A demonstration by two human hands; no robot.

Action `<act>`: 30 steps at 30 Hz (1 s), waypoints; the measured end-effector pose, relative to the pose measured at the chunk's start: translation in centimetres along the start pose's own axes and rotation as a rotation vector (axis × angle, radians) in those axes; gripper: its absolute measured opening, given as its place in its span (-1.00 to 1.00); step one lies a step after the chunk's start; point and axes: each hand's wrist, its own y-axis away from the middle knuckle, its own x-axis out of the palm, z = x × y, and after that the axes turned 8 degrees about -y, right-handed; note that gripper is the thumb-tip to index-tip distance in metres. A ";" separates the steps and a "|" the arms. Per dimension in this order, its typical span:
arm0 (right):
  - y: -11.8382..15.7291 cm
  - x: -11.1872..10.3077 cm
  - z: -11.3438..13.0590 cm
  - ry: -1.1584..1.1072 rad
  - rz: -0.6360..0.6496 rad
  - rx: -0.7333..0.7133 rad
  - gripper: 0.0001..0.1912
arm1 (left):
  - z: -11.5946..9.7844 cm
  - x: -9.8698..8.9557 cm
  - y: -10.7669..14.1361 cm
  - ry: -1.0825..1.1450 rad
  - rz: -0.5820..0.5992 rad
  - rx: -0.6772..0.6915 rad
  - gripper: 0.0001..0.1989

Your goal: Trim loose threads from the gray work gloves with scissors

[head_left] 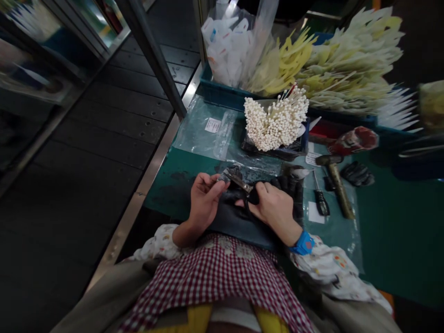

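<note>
My right hand is closed around the black handles of a pair of scissors, whose blades point up and left toward my left hand. Between the thumb and fingertips of my left hand is a small greyish piece; its kind is too unclear to tell. The blade tips are right beside this piece, but whether they touch it I cannot make out. Under both hands lies a dark, smooth sheet at the table's front edge. Black glove-like material is partly hidden behind my right hand.
A bundle of white-tipped stems stands in a dark tray. Behind it, bins hold pale yellow strips and white plastic pieces. To the right lie a screwdriver, a hammer and a red-and-white container. A metal post rises at the left.
</note>
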 end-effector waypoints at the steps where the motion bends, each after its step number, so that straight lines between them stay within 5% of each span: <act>1: -0.1 0.0 0.0 0.002 0.003 -0.003 -0.12 | 0.0 0.0 0.0 -0.004 0.000 0.008 -0.41; 18: -1.9 -1.1 -0.3 0.016 0.195 -0.039 -0.11 | -0.1 -0.8 -1.0 -0.129 0.088 0.150 -0.46; 30: -1.4 0.3 -1.5 -0.007 -0.086 -0.214 -0.09 | -0.5 -0.9 -1.1 -0.031 0.127 0.114 -0.41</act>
